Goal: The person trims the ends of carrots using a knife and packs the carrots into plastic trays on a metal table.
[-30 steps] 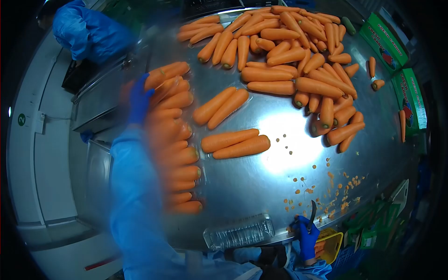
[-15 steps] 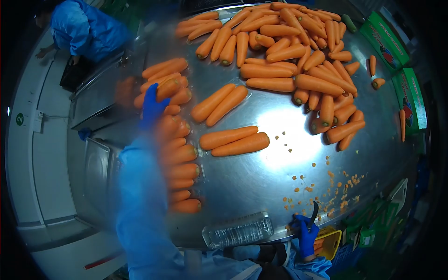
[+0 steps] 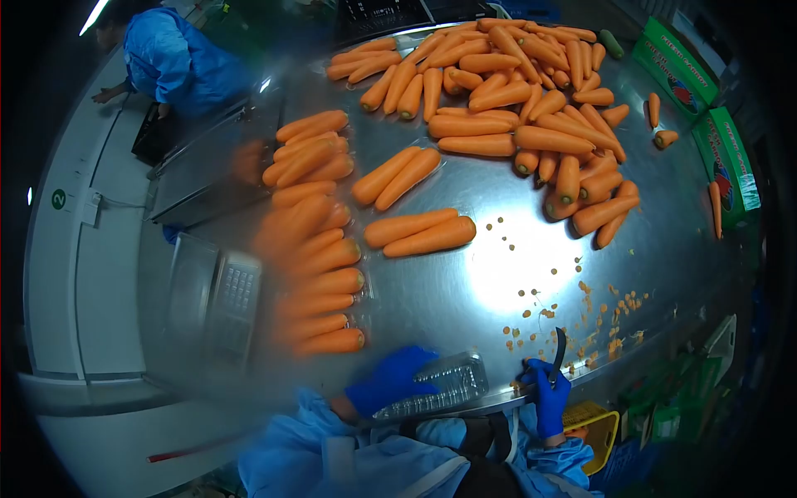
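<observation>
My left hand (image 3: 393, 383), in a blue glove, is over the left end of a clear plastic tray (image 3: 452, 383) at the table's near edge. Its fingers and thumb are spread, and it covers part of the tray. My right hand (image 3: 546, 390), also gloved in blue, is wrapped round a small knife (image 3: 559, 352) whose dark curved blade points up. Two carrots (image 3: 427, 233) lie side by side beyond the tray, with another pair (image 3: 397, 178) farther off. To their left runs a row of carrots (image 3: 325, 282), partly in clear trays and smeared by blur.
A large carrot heap (image 3: 515, 91) covers the far side of the metal table (image 3: 432, 307). Carrot trimmings (image 3: 614, 324) lie scattered near my right hand. Green boxes (image 3: 722, 166) line the right edge. A yellow crate (image 3: 604, 432) stands below. A person in blue (image 3: 178, 62) is at far left.
My left hand has come back from the carrots in the left row to the clear tray near me. The view has shifted slightly. My right hand still holds the knife.
</observation>
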